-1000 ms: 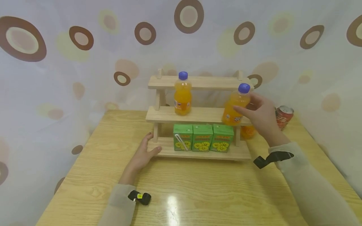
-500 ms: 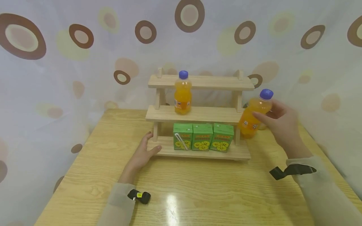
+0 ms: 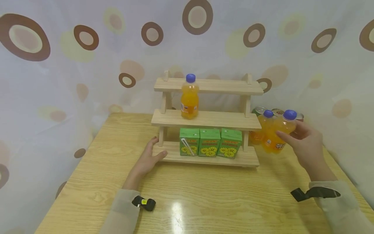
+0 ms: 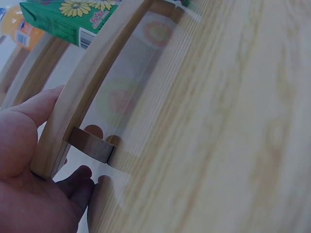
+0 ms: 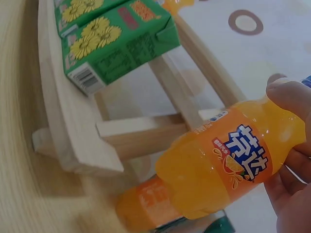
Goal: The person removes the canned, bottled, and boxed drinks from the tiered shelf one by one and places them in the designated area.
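Note:
My right hand holds an orange soda bottle with a blue cap by its upper part, to the right of a three-tier wooden shelf. In the right wrist view the bottle tilts, its orange label facing the camera. A second orange soda bottle stands behind it at the shelf's right end. My left hand grips the left end of the bottom board, and the left wrist view shows the thumb over the board and the fingers beneath.
Another orange soda bottle stands on the middle tier. Three green drink cartons line the bottom tier; the left one carries a white straw. Several cans stand behind the bottles at the right. A patterned curtain hangs behind the wooden table.
My right hand has carried the bottle from in front of the middle tier's right end rightward and down, beside the other bottle. My left hand has stayed on the shelf.

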A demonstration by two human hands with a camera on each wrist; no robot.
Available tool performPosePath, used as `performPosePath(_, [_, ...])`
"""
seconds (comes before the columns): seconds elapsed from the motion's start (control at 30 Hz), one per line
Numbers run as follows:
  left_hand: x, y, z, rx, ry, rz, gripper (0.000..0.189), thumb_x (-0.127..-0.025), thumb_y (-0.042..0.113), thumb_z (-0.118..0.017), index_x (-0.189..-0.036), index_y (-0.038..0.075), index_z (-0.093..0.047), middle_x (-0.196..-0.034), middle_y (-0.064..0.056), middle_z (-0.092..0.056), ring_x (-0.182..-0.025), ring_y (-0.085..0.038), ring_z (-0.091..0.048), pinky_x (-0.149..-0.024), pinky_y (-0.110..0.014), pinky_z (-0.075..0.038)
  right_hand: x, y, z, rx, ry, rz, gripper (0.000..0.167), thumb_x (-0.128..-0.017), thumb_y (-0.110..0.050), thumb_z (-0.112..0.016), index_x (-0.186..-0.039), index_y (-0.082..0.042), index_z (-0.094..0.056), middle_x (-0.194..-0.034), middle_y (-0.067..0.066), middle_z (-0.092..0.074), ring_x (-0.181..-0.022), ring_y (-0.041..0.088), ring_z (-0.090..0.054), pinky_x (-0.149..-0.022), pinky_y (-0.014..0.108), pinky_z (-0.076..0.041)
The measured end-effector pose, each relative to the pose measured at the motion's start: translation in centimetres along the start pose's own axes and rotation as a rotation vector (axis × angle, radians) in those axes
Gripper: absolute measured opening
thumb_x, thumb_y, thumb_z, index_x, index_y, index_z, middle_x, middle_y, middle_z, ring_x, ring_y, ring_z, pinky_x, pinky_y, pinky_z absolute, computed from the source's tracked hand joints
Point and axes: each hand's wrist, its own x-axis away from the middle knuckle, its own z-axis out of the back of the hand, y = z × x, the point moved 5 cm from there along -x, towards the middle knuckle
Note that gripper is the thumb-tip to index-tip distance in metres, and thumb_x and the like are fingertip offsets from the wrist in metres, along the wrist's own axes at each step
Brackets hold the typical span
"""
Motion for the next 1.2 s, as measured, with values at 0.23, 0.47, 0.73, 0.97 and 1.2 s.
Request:
performPosePath(0.23, [0.1,0.0,0.0,0.000,0.001,0.000,0.074,-0.098,0.034,-0.063,-0.156,0.017,-0.021,-0.164,-0.008,-0.006,-0.149,-0.032,-0.002,-0.116,-0.059,-0.007,-0.3,2.7,0.8,-0.206,0.021,-0.030,0.051,-0.083,-0.002,-0.078,-0.131,0.001,-0.061,-0.113,-0.005,-0.070,-0.099,0.004,-0.067,-0.082,0.014,-0.050])
performPosePath(0.47, [0.1,0.0,0.0,0.001,0.000,-0.002,0.075,-0.098,0.036,-0.062,-0.156,0.016,-0.020,-0.165,-0.007,-0.005,-0.149,-0.031,-0.001,-0.116,-0.058,-0.007,-1.6,5.0,1.3,-0.012,0.063,-0.060,0.050,-0.086,-0.011,-0.078,-0.131,-0.001,-0.060,-0.110,-0.014,-0.067,-0.101,0.003,-0.061,-0.083,0.009,-0.047])
performPosePath(0.73, [0.1,-0.1,0.0,0.013,0.001,-0.023,0.074,-0.098,0.035,-0.063,-0.156,0.017,-0.021,-0.165,-0.008,-0.005,-0.149,-0.032,-0.001,-0.116,-0.061,-0.006,-3.0,6.7,1.5,0.152,0.070,-0.059,0.051,-0.088,-0.019,-0.076,-0.132,0.000,-0.059,-0.109,-0.019,-0.064,-0.104,0.001,-0.057,-0.083,0.006,-0.045])
performPosePath(0.97, [0.0,-0.1,-0.1,0.036,0.005,-0.017,0.073,-0.098,0.032,-0.063,-0.156,0.018,-0.022,-0.164,-0.009,-0.006,-0.149,-0.031,-0.001,-0.116,-0.058,-0.005,-3.8,8.3,1.9,0.229,0.053,-0.151,0.061,-0.088,-0.036,-0.074,-0.138,-0.006,-0.055,-0.121,-0.013,-0.060,-0.110,0.003,-0.053,-0.083,0.006,-0.044])
performPosePath(1.2, [0.0,-0.1,0.0,0.035,0.003,-0.017,0.073,-0.098,0.032,-0.063,-0.156,0.018,-0.022,-0.165,-0.008,-0.005,-0.149,-0.031,-0.001,-0.117,-0.058,-0.005,-4.4,9.3,2.0,0.235,0.070,-0.156,0.065,-0.089,-0.034,-0.074,-0.142,-0.004,-0.052,-0.118,-0.012,-0.059,-0.109,0.005,-0.052,-0.085,0.006,-0.044])
